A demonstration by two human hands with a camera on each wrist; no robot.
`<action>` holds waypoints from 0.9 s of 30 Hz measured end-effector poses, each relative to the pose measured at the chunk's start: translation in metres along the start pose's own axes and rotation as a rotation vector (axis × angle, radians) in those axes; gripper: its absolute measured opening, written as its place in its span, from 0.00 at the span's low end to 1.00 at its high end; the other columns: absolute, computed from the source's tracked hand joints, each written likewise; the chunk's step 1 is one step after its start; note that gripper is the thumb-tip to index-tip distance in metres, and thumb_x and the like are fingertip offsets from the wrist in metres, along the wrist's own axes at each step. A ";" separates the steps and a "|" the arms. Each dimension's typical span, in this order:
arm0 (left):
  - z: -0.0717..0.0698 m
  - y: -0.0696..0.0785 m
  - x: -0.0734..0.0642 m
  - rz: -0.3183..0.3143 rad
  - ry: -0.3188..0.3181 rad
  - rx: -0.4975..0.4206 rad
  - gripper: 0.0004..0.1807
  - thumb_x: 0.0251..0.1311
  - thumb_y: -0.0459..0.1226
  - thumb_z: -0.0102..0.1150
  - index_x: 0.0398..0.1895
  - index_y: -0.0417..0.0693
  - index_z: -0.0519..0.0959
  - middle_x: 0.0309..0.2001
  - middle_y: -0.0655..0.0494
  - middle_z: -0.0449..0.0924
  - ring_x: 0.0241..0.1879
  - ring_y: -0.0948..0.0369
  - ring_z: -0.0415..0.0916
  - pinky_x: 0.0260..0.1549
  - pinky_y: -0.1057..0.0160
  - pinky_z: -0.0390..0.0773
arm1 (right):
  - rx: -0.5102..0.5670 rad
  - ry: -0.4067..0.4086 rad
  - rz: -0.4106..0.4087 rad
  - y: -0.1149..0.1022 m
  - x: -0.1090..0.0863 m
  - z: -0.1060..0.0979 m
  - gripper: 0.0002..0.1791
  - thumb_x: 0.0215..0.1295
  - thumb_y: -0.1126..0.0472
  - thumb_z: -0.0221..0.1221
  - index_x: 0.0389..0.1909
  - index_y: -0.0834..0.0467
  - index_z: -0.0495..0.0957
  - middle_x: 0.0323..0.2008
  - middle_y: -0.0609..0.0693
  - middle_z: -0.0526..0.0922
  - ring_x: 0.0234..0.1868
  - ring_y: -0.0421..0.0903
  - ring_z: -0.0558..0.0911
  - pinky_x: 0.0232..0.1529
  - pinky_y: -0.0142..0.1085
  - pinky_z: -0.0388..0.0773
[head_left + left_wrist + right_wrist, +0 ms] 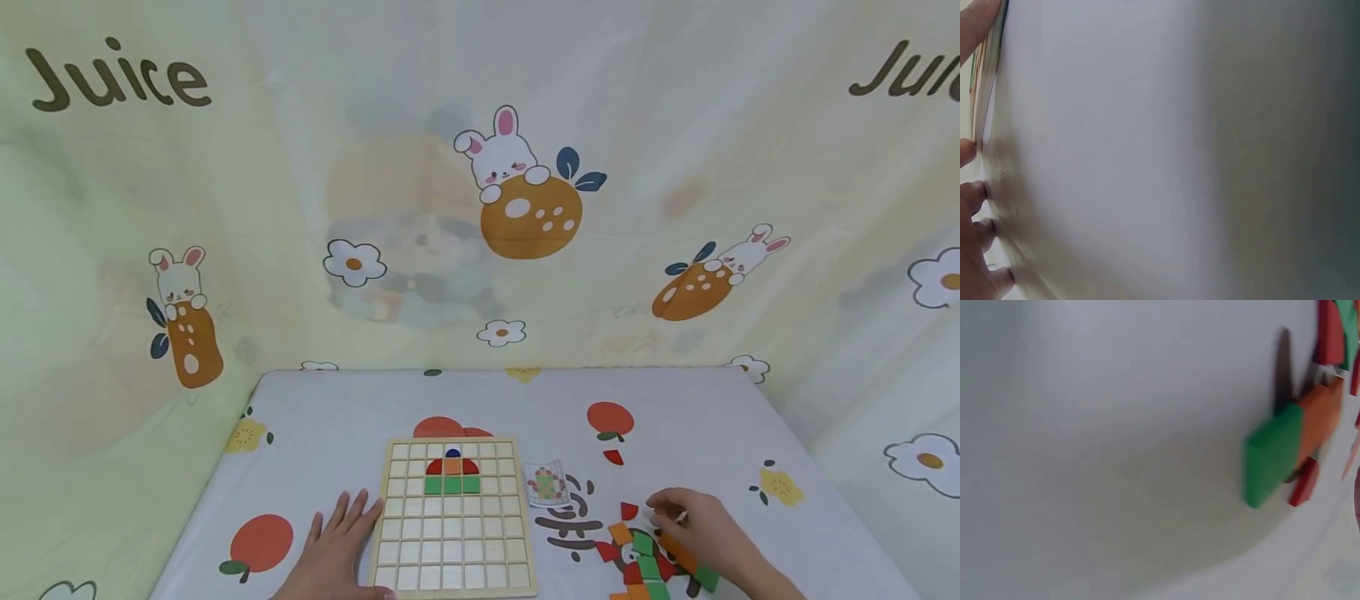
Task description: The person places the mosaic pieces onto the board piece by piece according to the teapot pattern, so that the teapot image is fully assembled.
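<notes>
We are seeing a flat, square-edged green block point(1272, 455) lying on a smooth whitish surface point(1097, 456) and touching a flat orange block point(1316, 419). Just below them we are making out a small red block point(1305, 482). Toward the upper right corner, we are viewing a thick-edged red block point(1330, 336) beside a bright green piece point(1349, 331).

Room btwn card point(548, 484) & tiles point(648, 567); L hand point(336, 547) blocks L edge of board point(431, 551).
</notes>
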State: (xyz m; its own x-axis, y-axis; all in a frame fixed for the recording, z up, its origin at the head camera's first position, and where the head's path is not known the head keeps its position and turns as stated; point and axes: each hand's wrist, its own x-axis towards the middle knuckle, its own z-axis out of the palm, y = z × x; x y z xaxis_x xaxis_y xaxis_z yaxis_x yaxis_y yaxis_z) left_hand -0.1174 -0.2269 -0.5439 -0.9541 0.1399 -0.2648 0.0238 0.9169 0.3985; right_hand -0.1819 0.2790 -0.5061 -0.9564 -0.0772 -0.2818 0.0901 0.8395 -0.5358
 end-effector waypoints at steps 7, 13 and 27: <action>0.001 0.000 0.000 -0.021 -0.026 -0.027 0.74 0.28 0.78 0.69 0.79 0.46 0.61 0.81 0.42 0.55 0.81 0.36 0.43 0.72 0.22 0.44 | 0.033 -0.032 0.044 0.009 -0.008 0.011 0.14 0.66 0.62 0.67 0.49 0.63 0.84 0.31 0.45 0.82 0.31 0.43 0.75 0.33 0.30 0.81; 0.002 0.000 -0.001 -0.008 -0.023 -0.029 0.73 0.30 0.78 0.69 0.79 0.46 0.61 0.81 0.41 0.55 0.81 0.36 0.44 0.72 0.22 0.45 | 0.042 -0.032 0.020 0.010 -0.013 0.013 0.11 0.65 0.64 0.68 0.47 0.61 0.85 0.33 0.45 0.84 0.32 0.42 0.76 0.33 0.28 0.81; 0.003 0.004 -0.002 -0.040 -0.025 -0.050 0.73 0.27 0.75 0.73 0.80 0.51 0.60 0.82 0.45 0.53 0.82 0.39 0.39 0.73 0.23 0.41 | -0.016 0.000 -0.013 0.008 -0.020 0.024 0.14 0.61 0.64 0.71 0.47 0.57 0.85 0.39 0.45 0.83 0.36 0.41 0.76 0.41 0.31 0.86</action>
State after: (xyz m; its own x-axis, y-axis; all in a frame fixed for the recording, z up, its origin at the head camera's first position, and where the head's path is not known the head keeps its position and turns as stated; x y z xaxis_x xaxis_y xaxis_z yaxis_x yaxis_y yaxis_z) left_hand -0.1142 -0.2229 -0.5444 -0.9462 0.1132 -0.3032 -0.0299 0.9022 0.4302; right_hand -0.1559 0.2745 -0.5235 -0.9575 -0.0879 -0.2749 0.0734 0.8471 -0.5264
